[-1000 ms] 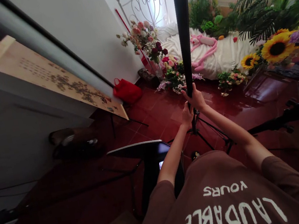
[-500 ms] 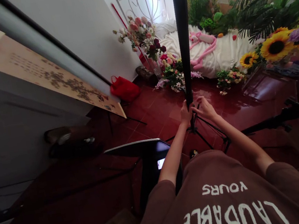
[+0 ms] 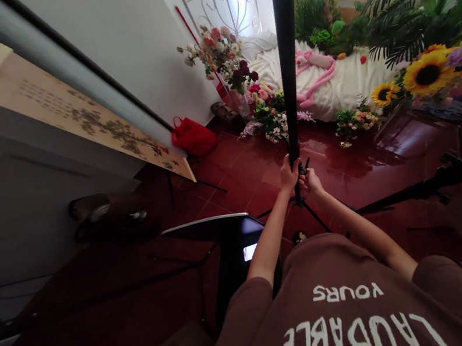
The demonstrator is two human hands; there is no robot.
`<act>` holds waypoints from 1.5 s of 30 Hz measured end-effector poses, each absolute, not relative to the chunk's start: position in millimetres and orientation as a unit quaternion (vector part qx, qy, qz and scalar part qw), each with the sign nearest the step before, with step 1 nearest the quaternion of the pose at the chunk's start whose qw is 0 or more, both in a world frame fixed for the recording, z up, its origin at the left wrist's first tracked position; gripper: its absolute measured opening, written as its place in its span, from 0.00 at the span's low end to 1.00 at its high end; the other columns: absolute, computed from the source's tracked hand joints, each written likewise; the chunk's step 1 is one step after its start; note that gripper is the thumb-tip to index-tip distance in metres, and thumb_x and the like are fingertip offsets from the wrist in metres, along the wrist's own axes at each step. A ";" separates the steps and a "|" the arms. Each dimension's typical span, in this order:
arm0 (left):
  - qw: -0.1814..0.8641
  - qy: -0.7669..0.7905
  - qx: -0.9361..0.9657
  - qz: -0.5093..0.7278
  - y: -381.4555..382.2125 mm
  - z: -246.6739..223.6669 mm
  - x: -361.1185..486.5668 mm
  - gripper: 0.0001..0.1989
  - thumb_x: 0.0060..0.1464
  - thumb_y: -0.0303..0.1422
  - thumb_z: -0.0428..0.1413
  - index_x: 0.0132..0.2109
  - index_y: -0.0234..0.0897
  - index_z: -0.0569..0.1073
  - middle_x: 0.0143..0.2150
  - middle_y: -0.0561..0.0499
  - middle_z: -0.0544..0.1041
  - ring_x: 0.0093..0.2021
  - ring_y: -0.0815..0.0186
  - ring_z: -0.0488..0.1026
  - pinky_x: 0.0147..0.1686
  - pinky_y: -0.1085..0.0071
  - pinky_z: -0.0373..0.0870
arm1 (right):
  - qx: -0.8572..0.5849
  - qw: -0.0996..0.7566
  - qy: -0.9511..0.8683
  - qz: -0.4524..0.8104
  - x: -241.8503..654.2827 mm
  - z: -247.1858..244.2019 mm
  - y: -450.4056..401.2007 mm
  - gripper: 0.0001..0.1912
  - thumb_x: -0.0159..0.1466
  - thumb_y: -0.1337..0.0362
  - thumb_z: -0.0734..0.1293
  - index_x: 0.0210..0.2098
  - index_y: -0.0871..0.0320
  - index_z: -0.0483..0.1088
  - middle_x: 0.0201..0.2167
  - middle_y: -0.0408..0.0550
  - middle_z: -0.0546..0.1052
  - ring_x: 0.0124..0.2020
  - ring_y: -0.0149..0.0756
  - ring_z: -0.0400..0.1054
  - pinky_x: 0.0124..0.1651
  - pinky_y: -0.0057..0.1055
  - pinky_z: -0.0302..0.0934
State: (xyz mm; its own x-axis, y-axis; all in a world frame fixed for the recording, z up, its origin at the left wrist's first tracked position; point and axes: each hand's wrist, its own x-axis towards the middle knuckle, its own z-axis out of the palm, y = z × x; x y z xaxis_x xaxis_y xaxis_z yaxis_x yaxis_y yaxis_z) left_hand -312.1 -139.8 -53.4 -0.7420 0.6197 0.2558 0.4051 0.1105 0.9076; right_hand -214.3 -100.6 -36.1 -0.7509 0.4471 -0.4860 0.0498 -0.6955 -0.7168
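A tall black stand pole [image 3: 287,45] rises in front of me, with tripod legs [image 3: 315,215] spread on the floor below. My left hand [image 3: 289,176] is closed around the lower part of this pole. A small black clamp knob [image 3: 302,169] sits on the pole's right side, partly covered by fingers. My right hand [image 3: 312,183] is closed at that knob, its fingers bent around it. The exact finger contact is small and dark.
Flowers [image 3: 262,97] and a bed with white cloth [image 3: 350,88] lie ahead. Sunflowers [image 3: 427,74] stand right. A hanging scroll [image 3: 84,120] and red bag [image 3: 193,137] are left. A black stand arm [image 3: 420,188] juts in from the right. A lit phone [image 3: 249,252] lies near my left forearm.
My right hand has come lower and closed at the knob, where its fingers were spread before. The pole's top has shifted slightly right; my left hand stays on it.
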 end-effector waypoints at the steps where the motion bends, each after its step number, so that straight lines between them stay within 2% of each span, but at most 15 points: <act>1: 0.093 0.741 0.345 0.569 -139.6 -53.7 -312.1 0.21 0.60 0.47 0.49 0.53 0.38 0.69 0.44 0.42 0.78 0.43 0.61 0.76 0.43 0.67 0.70 | -0.330 0.121 -0.306 0.885 -217.6 -34.1 -102.0 0.23 0.67 0.55 0.46 0.17 0.53 0.50 0.09 0.36 0.52 0.10 0.25 0.39 0.13 0.23 0.37; 4: 0.089 0.742 0.341 0.570 -138.7 -53.6 -311.1 0.22 0.60 0.48 0.49 0.54 0.38 0.69 0.45 0.42 0.78 0.43 0.61 0.76 0.42 0.67 0.70 | -0.315 0.153 -0.182 0.919 -222.3 -26.5 -103.2 0.19 0.64 0.64 0.50 0.16 0.53 0.44 0.08 0.34 0.47 0.09 0.24 0.35 0.12 0.22 0.36; 7: 0.088 0.741 0.335 0.575 -137.3 -51.4 -309.1 0.23 0.60 0.48 0.49 0.54 0.39 0.69 0.46 0.43 0.78 0.43 0.61 0.76 0.44 0.67 0.70 | -0.303 0.155 -0.125 0.932 -221.9 -21.4 -103.4 0.19 0.61 0.66 0.51 0.16 0.54 0.42 0.08 0.34 0.47 0.09 0.24 0.37 0.12 0.21 0.39; 10: 0.092 0.734 0.324 0.590 -136.6 -49.9 -306.8 0.24 0.59 0.50 0.49 0.56 0.40 0.68 0.47 0.43 0.77 0.45 0.62 0.75 0.47 0.67 0.70 | -0.308 0.129 -0.105 0.937 -214.4 -22.5 -103.5 0.17 0.63 0.65 0.53 0.17 0.54 0.48 0.09 0.34 0.54 0.09 0.24 0.44 0.13 0.20 0.45; 13: 0.101 0.723 0.309 0.610 -141.5 -56.9 -300.6 0.25 0.62 0.50 0.43 0.58 0.40 0.66 0.51 0.43 0.76 0.49 0.63 0.74 0.49 0.67 0.70 | -0.319 0.117 -0.090 0.936 -193.0 -30.5 -101.2 0.13 0.63 0.66 0.56 0.22 0.55 0.55 0.13 0.34 0.62 0.12 0.23 0.54 0.16 0.18 0.52; 16: 0.108 0.727 0.276 0.619 -154.5 -79.5 -283.0 0.26 0.64 0.48 0.39 0.61 0.40 0.63 0.57 0.42 0.72 0.57 0.63 0.70 0.56 0.64 0.66 | -0.344 0.128 -0.110 0.924 -156.2 -44.0 -96.3 0.09 0.62 0.67 0.59 0.25 0.55 0.59 0.15 0.35 0.66 0.15 0.23 0.61 0.19 0.17 0.57; 18: 0.128 0.741 0.242 0.613 -164.4 -101.3 -262.6 0.26 0.64 0.47 0.40 0.61 0.38 0.62 0.60 0.40 0.69 0.60 0.62 0.67 0.59 0.61 0.63 | -0.368 0.146 -0.145 0.907 -126.1 -54.5 -92.5 0.06 0.60 0.68 0.61 0.26 0.55 0.61 0.15 0.35 0.67 0.15 0.23 0.62 0.20 0.18 0.60; 21: 0.208 0.763 0.205 0.577 -173.4 -131.2 -222.9 0.25 0.63 0.46 0.44 0.59 0.32 0.64 0.58 0.35 0.70 0.58 0.59 0.70 0.58 0.57 0.65 | -0.393 0.200 -0.226 0.868 -77.4 -69.9 -87.2 0.06 0.56 0.67 0.64 0.24 0.54 0.62 0.16 0.36 0.67 0.15 0.25 0.62 0.20 0.21 0.61; 24: 0.281 0.753 0.237 0.546 -169.0 -141.8 -183.7 0.22 0.63 0.43 0.46 0.56 0.32 0.66 0.56 0.35 0.72 0.57 0.59 0.71 0.58 0.57 0.65 | -0.414 0.258 -0.298 0.820 -29.5 -80.0 -81.8 0.08 0.52 0.64 0.65 0.21 0.53 0.60 0.16 0.36 0.65 0.15 0.27 0.61 0.18 0.25 0.62; 27: 0.323 0.717 0.321 0.528 -150.4 -129.8 -154.6 0.20 0.63 0.42 0.46 0.55 0.34 0.67 0.55 0.38 0.73 0.57 0.60 0.70 0.59 0.58 0.65 | -0.438 0.331 -0.299 0.780 12.3 -79.7 -76.1 0.08 0.50 0.63 0.64 0.20 0.52 0.58 0.16 0.37 0.64 0.14 0.28 0.60 0.17 0.27 0.61; 33: 0.353 0.578 0.526 0.513 -87.6 -74.4 -109.9 0.20 0.64 0.42 0.45 0.56 0.36 0.66 0.54 0.41 0.73 0.56 0.61 0.71 0.58 0.59 0.65 | -0.461 0.459 -0.213 0.729 72.6 -46.8 -66.3 0.08 0.49 0.62 0.65 0.22 0.53 0.59 0.18 0.37 0.65 0.15 0.25 0.57 0.15 0.23 0.55; 37: 0.360 0.469 0.628 0.506 -47.1 -35.0 -69.0 0.21 0.63 0.42 0.46 0.58 0.37 0.65 0.57 0.41 0.71 0.59 0.61 0.67 0.60 0.60 0.62 | -0.485 0.489 -0.247 0.682 102.4 -15.6 -53.3 0.14 0.53 0.52 0.66 0.24 0.54 0.59 0.18 0.38 0.67 0.15 0.25 0.57 0.14 0.21 0.50; 41: 0.370 0.422 0.639 0.526 -20.5 -9.9 -32.2 0.22 0.63 0.40 0.47 0.60 0.36 0.61 0.57 0.40 0.70 0.58 0.61 0.68 0.58 0.62 0.63 | -0.536 0.474 -0.322 0.619 127.0 13.6 -31.0 0.22 0.54 0.41 0.64 0.30 0.54 0.62 0.21 0.40 0.71 0.15 0.26 0.60 0.13 0.22 0.47; 45: 0.380 0.441 0.636 0.507 -8.7 -4.8 -16.8 0.19 0.63 0.40 0.47 0.57 0.36 0.64 0.47 0.42 0.75 0.47 0.63 0.74 0.48 0.67 0.69 | -0.546 0.361 -0.498 0.568 148.3 40.9 -7.8 0.23 0.48 0.46 0.72 0.33 0.55 0.64 0.20 0.38 0.72 0.15 0.25 0.60 0.16 0.22 0.47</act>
State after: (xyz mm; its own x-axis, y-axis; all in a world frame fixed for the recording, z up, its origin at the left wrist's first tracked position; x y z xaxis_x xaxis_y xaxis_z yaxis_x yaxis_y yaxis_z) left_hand -16.8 -8.7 -4.8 0.0976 0.9458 0.3098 0.1750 -0.3227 0.9302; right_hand 148.3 -7.8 40.9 -0.1415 0.9548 -0.2614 0.1329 -0.2433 -0.9608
